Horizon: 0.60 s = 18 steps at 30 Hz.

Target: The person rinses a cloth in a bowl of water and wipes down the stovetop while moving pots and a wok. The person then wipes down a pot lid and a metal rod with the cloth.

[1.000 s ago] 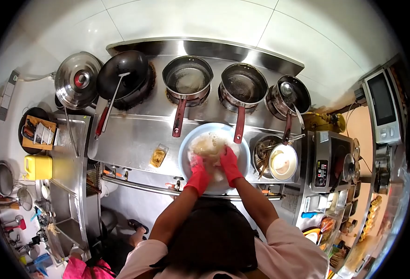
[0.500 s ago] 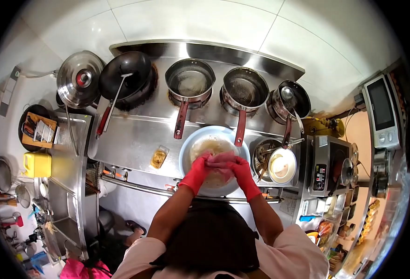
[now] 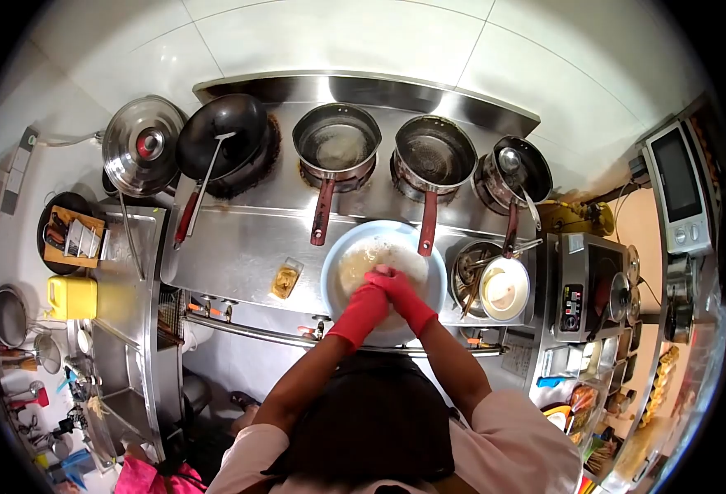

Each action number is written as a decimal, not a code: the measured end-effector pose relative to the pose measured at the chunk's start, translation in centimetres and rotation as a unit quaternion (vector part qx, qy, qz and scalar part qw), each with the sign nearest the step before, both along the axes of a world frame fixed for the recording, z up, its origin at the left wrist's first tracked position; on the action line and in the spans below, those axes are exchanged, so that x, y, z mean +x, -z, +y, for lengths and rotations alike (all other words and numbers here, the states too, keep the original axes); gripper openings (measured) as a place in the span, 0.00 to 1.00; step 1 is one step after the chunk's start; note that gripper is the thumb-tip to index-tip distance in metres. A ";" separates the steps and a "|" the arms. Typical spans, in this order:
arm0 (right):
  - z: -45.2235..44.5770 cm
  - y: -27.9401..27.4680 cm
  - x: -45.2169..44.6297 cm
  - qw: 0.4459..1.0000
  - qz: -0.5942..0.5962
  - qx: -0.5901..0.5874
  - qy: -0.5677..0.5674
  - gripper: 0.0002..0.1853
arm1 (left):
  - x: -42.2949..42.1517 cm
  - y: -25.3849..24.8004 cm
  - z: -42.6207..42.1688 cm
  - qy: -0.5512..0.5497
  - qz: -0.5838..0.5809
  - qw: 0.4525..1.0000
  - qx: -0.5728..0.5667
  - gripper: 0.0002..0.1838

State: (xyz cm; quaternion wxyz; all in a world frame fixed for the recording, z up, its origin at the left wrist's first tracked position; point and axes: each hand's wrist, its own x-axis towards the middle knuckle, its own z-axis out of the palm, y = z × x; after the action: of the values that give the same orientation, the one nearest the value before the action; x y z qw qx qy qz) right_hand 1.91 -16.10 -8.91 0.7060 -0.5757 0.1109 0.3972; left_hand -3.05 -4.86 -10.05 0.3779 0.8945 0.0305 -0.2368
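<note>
Both my hands wear red rubber gloves and press together over a light blue basin point(image 3: 439, 280) of cloudy water. My left hand point(image 3: 364, 308) is closed, its fingers mostly hidden against the other glove. My right hand point(image 3: 399, 291) wraps over it from the right, also closed. Between them a small bit of pink cloth point(image 3: 384, 270) shows at the fingertips; the rest is squeezed out of sight. Left of the basin lies a small clear tray point(image 3: 285, 279) with something yellowish-brown in it.
Behind the basin stand three red-handled pans point(image 3: 336, 140) on the stove, two handles reaching over the rim. A black wok point(image 3: 223, 136) and a steel lid point(image 3: 140, 144) sit at left. To the right are a white bowl point(image 3: 504, 290), an induction cooker point(image 3: 589, 288) and a microwave point(image 3: 681, 193).
My hands have come together and the spread pink cloth is now bunched up between them. Foamy water shows more plainly in the basin.
</note>
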 end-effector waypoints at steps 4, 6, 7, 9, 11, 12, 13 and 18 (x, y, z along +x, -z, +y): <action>-1.0 1.8 1.8 0.998 -0.053 0.010 0.035 0.16 | -0.5 -2.9 2.3 -0.084 0.038 0.979 -0.183 0.26; -1.5 -1.6 2.4 0.997 0.003 0.068 0.045 0.16 | -1.1 1.8 3.7 -0.248 0.055 0.876 -0.410 0.35; -0.9 0.5 3.0 0.994 -0.046 0.091 0.047 0.17 | -0.8 -2.7 3.7 -0.287 0.069 0.895 -0.336 0.36; 0.1 -1.3 2.8 0.984 -0.001 0.168 0.052 0.18 | -0.3 -6.4 3.9 -0.311 0.211 0.773 -0.511 0.33; 1.0 -2.2 3.0 0.983 -0.005 0.181 0.007 0.21 | 0.2 -4.7 4.6 -0.271 0.343 0.633 -0.639 0.28; 1.0 -2.3 3.3 0.986 -0.017 0.166 -0.023 0.21 | 0.3 -2.5 4.6 -0.246 0.332 0.664 -0.623 0.26; 0.8 -2.2 3.5 0.987 -0.029 0.151 -0.052 0.20 | 0.4 -2.7 4.4 -0.220 0.321 0.694 -0.606 0.23; 0.9 1.4 4.5 0.992 -0.070 0.061 -0.086 0.15 | 2.5 -5.6 3.7 -0.138 0.391 0.801 -0.432 0.05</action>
State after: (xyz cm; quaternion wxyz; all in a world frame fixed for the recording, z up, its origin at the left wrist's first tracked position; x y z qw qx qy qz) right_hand 6.38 -15.17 -10.33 0.7089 -0.5652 -0.0135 0.4216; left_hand -0.54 -1.11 -4.41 0.7102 0.4563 0.1930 -0.5002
